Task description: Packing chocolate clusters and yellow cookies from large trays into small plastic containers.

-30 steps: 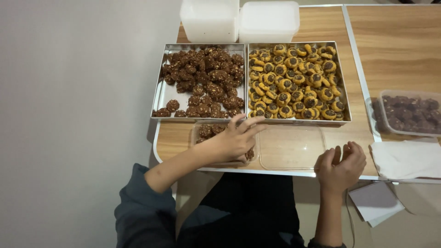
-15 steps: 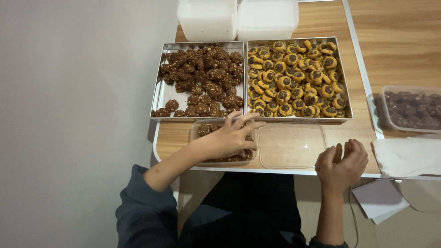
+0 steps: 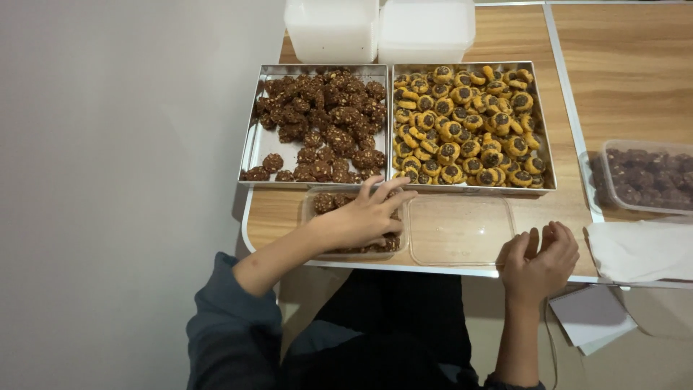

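- Two metal baking trays sit side by side in the upper middle of the frame: the left tray [image 3: 253, 148] holds dark chocolate nut cookies [image 3: 328, 119], and the right tray [image 3: 546, 155] holds golden cookies with chocolate centres [image 3: 469, 126].
- Bare metal shows along the left side of the left tray, so part of its load looks already taken out; the right tray looks nearly full.
- Just below the left tray, a small clear plastic container [image 3: 312, 206] holds a layer of the dark cookies; how full it is cannot be told, since the hand covers most of it.
- Over that container lies the left hand [image 3: 361, 220], fingers spread and resting flat on the cookies inside; whether it pinches one cannot be told.
- Beside it, lower middle of the frame, a clear flat lid or shallow tub [image 3: 460, 230] lies with nothing in it.
- At the table edge, lower right, the right hand [image 3: 538, 263] is loosely curled, fingers bent upward, holding nothing visible.
- At the right edge stands another clear tub of dark cookies [image 3: 646, 177], apparently filled.
- Judged from this, packing the dark cookies is underway, with most cookies still in the trays.
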